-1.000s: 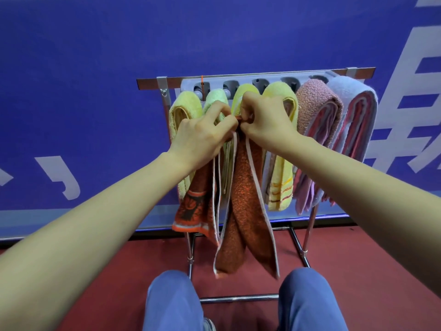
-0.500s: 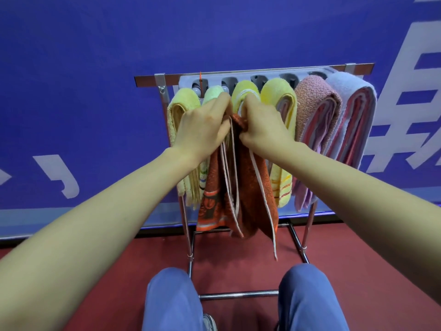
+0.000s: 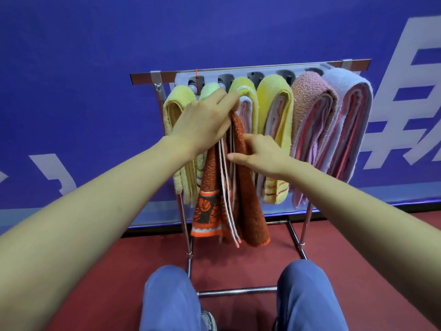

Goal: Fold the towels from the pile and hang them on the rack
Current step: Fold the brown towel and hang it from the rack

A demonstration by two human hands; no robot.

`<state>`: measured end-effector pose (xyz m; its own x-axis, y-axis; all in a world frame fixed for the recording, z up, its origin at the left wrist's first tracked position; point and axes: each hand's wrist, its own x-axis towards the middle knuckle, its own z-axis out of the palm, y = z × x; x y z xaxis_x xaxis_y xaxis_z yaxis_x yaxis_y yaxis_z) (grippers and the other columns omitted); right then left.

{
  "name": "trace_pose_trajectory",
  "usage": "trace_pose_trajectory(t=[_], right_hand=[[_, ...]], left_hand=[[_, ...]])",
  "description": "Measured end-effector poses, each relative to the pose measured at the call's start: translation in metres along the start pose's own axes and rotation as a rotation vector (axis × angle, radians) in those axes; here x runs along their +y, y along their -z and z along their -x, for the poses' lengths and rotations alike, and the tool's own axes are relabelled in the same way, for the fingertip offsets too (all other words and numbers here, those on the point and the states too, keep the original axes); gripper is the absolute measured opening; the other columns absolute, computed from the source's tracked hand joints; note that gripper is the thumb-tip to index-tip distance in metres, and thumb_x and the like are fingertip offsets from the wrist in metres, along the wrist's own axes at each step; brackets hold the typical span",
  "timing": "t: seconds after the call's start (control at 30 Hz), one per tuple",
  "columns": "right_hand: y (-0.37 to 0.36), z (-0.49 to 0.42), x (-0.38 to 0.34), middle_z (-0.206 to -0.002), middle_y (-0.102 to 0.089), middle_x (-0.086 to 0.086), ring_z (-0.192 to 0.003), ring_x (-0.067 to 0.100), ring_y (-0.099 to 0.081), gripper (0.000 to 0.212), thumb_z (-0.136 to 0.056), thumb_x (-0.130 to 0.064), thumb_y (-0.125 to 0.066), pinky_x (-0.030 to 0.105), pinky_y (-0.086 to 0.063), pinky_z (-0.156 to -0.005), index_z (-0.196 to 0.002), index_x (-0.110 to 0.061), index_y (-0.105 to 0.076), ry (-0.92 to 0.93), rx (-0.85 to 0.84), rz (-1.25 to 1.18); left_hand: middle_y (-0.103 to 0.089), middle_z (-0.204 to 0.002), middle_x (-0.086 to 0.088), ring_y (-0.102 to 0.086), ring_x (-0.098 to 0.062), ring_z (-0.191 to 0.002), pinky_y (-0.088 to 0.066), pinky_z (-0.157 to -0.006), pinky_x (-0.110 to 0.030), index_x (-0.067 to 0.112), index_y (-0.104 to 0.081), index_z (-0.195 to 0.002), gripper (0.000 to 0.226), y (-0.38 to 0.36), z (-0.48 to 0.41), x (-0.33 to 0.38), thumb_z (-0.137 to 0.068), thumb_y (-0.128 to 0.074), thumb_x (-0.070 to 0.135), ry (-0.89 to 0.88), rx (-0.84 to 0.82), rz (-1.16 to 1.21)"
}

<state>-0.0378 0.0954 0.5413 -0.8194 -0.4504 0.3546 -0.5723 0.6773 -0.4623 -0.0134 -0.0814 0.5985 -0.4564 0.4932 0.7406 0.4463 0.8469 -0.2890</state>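
A folded orange towel [image 3: 248, 199] with white edging hangs from the metal rack [image 3: 250, 72], between a pale green towel [image 3: 208, 88] and a yellow one [image 3: 245, 91]. My left hand [image 3: 205, 118] grips the orange towel's top fold near the rack bar. Lower down, my right hand [image 3: 259, 156] pinches the towel's right layer about a third of the way down. Several other folded towels hang side by side: yellow [image 3: 177, 101], yellow [image 3: 276, 96], pink [image 3: 310, 101] and lilac [image 3: 348, 91].
A blue wall with white lettering [image 3: 405, 91] stands right behind the rack. The rack's chrome legs and lower crossbar [image 3: 238, 291] rest on a red floor. My knees in blue trousers [image 3: 171, 295] are just before the crossbar.
The orange towel has gone up and onto the rack. My right hand has let go of the top fold and dropped lower onto the towel's side; my left hand stays at the top.
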Motion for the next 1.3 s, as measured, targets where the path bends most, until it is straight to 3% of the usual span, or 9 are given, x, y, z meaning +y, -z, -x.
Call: trace_pose_trajectory(t=[0.07,0.17,0.3,0.4,0.53,0.63,0.97,1.13,1.3], right_hand=[[-0.009,0.009,0.003,-0.072,-0.056,0.009,-0.074,0.029,-0.054,0.037,-0.097,-0.04,-0.057,0.037,-0.031,-0.065,-0.082,-0.008,-0.049,0.012,0.068,-0.127],[-0.021,0.018,0.007,-0.066,-0.05,-0.001,-0.071,0.027,-0.048,0.025,-0.096,-0.029,-0.057,0.037,-0.026,-0.061,-0.08,-0.018,-0.04,-0.044,0.193,-0.161],[-0.041,0.021,0.014,-0.077,-0.063,0.013,-0.076,0.038,-0.059,0.024,-0.079,-0.027,-0.06,0.041,-0.048,-0.064,-0.093,-0.014,-0.045,-0.158,0.186,0.05],[-0.041,0.019,0.023,-0.075,-0.06,0.018,-0.071,0.04,-0.055,0.021,-0.072,-0.015,-0.057,0.038,-0.041,-0.059,-0.087,-0.014,-0.042,-0.249,0.316,-0.002],[-0.037,0.016,0.025,-0.078,-0.058,0.016,-0.076,0.04,-0.058,0.021,-0.071,-0.01,-0.056,0.033,-0.031,-0.054,-0.089,-0.011,-0.047,-0.274,0.171,0.111],[-0.033,0.018,0.011,-0.081,-0.057,0.011,-0.074,0.036,-0.053,0.03,-0.077,-0.024,-0.062,0.035,-0.039,-0.059,-0.096,-0.013,-0.042,-0.291,0.169,0.078],[-0.025,0.02,-0.003,-0.08,-0.052,0.001,-0.075,0.04,-0.058,0.038,-0.082,-0.015,-0.063,0.042,-0.04,-0.059,-0.095,-0.026,-0.028,0.029,0.558,-0.054],[-0.021,0.019,0.0,-0.123,-0.057,0.012,-0.08,0.034,-0.061,0.027,-0.075,-0.003,-0.045,0.041,-0.046,-0.048,-0.094,-0.021,-0.037,0.379,0.704,0.086],[-0.029,0.019,0.013,-0.143,-0.052,0.011,-0.085,0.036,-0.067,0.018,-0.078,-0.012,-0.048,0.039,-0.051,-0.052,-0.09,-0.016,-0.06,0.268,0.601,0.323]], left_hand=[[-0.055,-0.094,-0.012,-0.056,-0.041,-0.074,-0.049,-0.056,-0.051,0.008,-0.056,-0.108,0.026,0.001,0.001,0.0,-0.088,-0.041,0.017,0.034,-0.003,0.024],[-0.055,-0.093,-0.009,-0.055,-0.038,-0.077,-0.048,-0.061,-0.053,0.009,-0.055,-0.105,0.023,0.002,0.002,0.0,-0.088,-0.041,0.016,0.077,0.005,0.073],[-0.054,-0.093,-0.01,-0.054,-0.037,-0.078,-0.049,-0.061,-0.051,0.008,-0.056,-0.103,0.023,0.004,0.003,0.003,-0.088,-0.041,0.016,0.064,-0.014,0.111],[-0.055,-0.093,-0.01,-0.054,-0.035,-0.078,-0.048,-0.062,-0.052,0.007,-0.056,-0.103,0.021,0.006,0.003,0.003,-0.089,-0.043,0.013,0.069,0.013,0.151],[-0.054,-0.092,-0.01,-0.053,-0.037,-0.076,-0.048,-0.061,-0.052,0.007,-0.056,-0.102,0.019,0.007,0.004,0.001,-0.088,-0.045,0.012,0.054,-0.006,0.171],[-0.054,-0.091,-0.009,-0.052,-0.032,-0.075,-0.048,-0.061,-0.051,0.008,-0.057,-0.101,0.017,0.006,0.004,0.001,-0.087,-0.047,0.011,0.051,-0.003,0.195],[-0.058,-0.093,-0.006,-0.053,-0.029,-0.079,-0.047,-0.066,-0.048,0.008,-0.058,-0.1,0.019,0.017,-0.008,0.007,-0.084,-0.048,0.008,-0.047,-0.022,0.262],[-0.06,-0.09,-0.005,-0.056,-0.028,-0.08,-0.048,-0.067,-0.048,0.011,-0.056,-0.098,0.019,0.02,-0.009,0.0,-0.081,-0.049,0.012,-0.015,-0.024,0.199],[-0.061,-0.088,-0.004,-0.057,-0.029,-0.078,-0.049,-0.066,-0.047,0.012,-0.057,-0.097,0.018,0.024,-0.01,-0.002,-0.081,-0.049,0.017,0.031,-0.019,0.177]])
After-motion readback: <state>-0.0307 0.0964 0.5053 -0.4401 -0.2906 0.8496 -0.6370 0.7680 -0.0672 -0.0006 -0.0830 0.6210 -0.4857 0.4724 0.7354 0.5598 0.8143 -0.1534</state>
